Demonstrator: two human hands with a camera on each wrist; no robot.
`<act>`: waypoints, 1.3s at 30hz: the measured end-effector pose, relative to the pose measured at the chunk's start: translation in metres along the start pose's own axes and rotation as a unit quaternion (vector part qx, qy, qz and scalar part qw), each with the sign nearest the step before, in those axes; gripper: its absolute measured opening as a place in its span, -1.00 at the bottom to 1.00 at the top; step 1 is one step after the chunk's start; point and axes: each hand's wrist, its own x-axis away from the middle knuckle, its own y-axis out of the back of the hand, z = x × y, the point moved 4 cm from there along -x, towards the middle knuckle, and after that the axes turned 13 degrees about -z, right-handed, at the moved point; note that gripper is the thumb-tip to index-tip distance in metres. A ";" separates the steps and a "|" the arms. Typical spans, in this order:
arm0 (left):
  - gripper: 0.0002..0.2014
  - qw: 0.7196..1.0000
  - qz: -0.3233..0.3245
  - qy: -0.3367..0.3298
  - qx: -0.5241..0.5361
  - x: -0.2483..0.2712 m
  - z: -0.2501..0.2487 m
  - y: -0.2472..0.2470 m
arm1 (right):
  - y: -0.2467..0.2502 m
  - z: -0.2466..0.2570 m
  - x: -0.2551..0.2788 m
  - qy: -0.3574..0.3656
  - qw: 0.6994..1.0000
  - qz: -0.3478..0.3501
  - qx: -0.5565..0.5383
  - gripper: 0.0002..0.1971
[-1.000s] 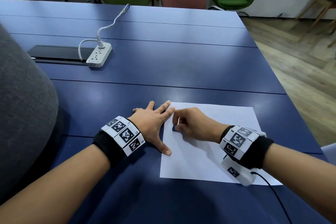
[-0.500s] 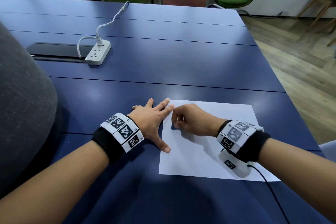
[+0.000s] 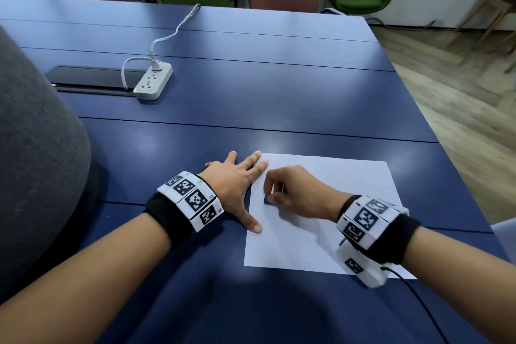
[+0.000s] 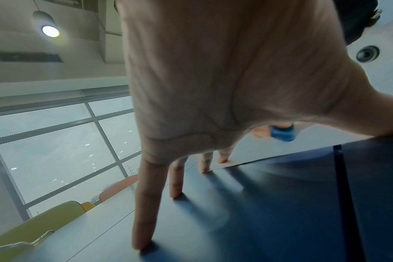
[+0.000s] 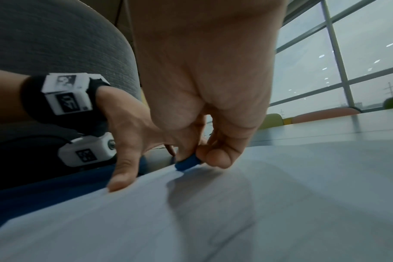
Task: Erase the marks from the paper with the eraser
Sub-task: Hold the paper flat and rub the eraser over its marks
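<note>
Now the right hand [image 3: 296, 193] pinches the blue eraser [image 3: 266, 200] against the paper's [image 3: 329, 232] left part, to rub there. Spread flat, the left hand [image 3: 237, 184] pins the sheet's left edge to the bench [image 3: 251, 98] so it cannot slide.

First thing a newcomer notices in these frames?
The two hands meeting at the left edge of the white paper on the blue table: the left hand lies flat, pinning the sheet, while the right hand pinches a small blue eraser against it. Further back, a white power strip.
</note>
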 end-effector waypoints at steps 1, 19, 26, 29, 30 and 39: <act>0.41 1.000 0.001 0.001 -0.001 0.000 0.000 0.000 | -0.002 0.003 0.008 0.011 0.999 0.039 -0.005 -0.96; 0.37 1.000 0.008 0.002 0.002 0.000 0.000 0.001 | 0.003 0.002 0.014 0.030 0.999 0.037 0.009 -0.94; 0.37 1.000 0.008 0.001 0.005 0.001 0.000 0.000 | 0.001 0.008 0.019 0.046 0.993 0.103 0.029 -0.90; 0.37 1.000 0.008 0.002 0.006 0.001 -0.001 0.001 | 0.009 -0.004 0.008 -0.005 1.000 -0.001 0.015 -0.91; 0.37 1.000 0.009 0.003 0.005 0.001 -0.001 0.001 | 0.007 -0.004 0.011 -0.002 1.000 0.013 0.006 -0.92; 0.38 1.000 0.015 0.007 0.009 0.005 -0.002 0.001 | 0.006 -0.001 0.012 0.000 1.000 -0.017 0.024 -0.89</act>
